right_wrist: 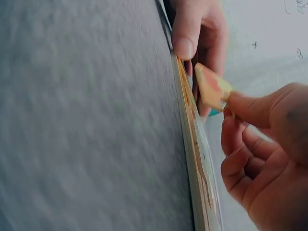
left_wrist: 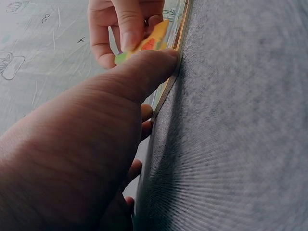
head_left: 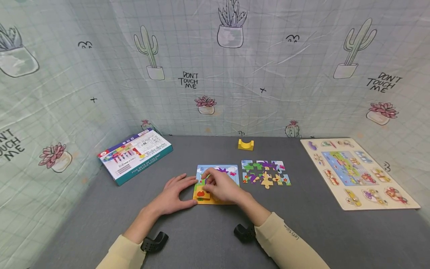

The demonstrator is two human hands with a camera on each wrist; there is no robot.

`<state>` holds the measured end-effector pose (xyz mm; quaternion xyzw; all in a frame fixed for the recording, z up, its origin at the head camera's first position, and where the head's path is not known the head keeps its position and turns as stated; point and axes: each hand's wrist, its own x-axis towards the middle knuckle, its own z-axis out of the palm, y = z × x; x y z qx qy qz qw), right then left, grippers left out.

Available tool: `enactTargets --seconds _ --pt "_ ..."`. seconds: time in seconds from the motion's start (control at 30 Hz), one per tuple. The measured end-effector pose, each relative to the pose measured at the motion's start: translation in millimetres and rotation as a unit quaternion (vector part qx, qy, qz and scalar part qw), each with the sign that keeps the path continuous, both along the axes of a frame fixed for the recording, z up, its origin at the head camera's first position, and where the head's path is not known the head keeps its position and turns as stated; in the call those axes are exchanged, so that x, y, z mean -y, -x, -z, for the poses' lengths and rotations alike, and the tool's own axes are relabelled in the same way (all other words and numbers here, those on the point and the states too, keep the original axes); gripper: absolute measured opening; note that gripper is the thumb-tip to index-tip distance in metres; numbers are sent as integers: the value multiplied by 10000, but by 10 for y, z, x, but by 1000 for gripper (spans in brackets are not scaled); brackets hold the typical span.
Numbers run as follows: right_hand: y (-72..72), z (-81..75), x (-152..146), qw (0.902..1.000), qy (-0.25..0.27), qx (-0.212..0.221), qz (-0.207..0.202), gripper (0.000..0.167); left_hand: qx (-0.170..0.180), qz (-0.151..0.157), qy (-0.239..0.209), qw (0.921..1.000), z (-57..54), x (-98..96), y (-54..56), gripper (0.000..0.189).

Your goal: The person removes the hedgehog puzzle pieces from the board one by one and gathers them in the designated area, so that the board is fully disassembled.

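Observation:
My right hand [head_left: 221, 185] pinches an orange and green jigsaw piece [right_wrist: 211, 88] with a red shape on it, between thumb and fingers. It holds the piece tilted over the lower left corner of a small puzzle board [head_left: 221, 202], whose picture has a blue sky and an orange lower edge. Along the board's left side rests my left hand [head_left: 173, 194], its fingers loosely extended and the thumb touching the lower left corner. In the left wrist view, the left thumb partly covers the piece. The right hand hides the middle of the board in the head view.
Several loose jigsaw pieces [head_left: 267, 180] lie in two rows right of the board. Behind them is a yellow arched block [head_left: 246, 145]. A toy box [head_left: 136, 157] lies at the back left, and a wooden picture board [head_left: 319, 164] at the right. Patterned cloth surrounds the grey table [head_left: 201, 239].

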<state>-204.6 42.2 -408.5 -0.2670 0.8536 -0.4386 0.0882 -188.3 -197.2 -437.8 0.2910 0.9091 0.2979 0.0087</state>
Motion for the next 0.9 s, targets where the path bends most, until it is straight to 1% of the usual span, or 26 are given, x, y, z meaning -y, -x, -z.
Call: enactTargets --seconds 0.27,0.4,0.53,0.7,0.9 --pt "56 -81 -115 9993 340 139 -107 22 -22 39 60 10000 -17 10 9 66" --pt "82 -108 -171 9989 440 126 -123 24 -14 54 76 10000 -21 5 17 66" --pt "101 -135 -219 9990 442 22 -84 24 -35 81 127 9999 -17 -7 31 66" --pt "120 -180 -269 9992 396 -74 -1 22 31 92 126 9999 -32 -14 24 67" --pt "171 -239 -361 9990 446 -20 8 24 83 54 108 9999 -24 1 6 69"
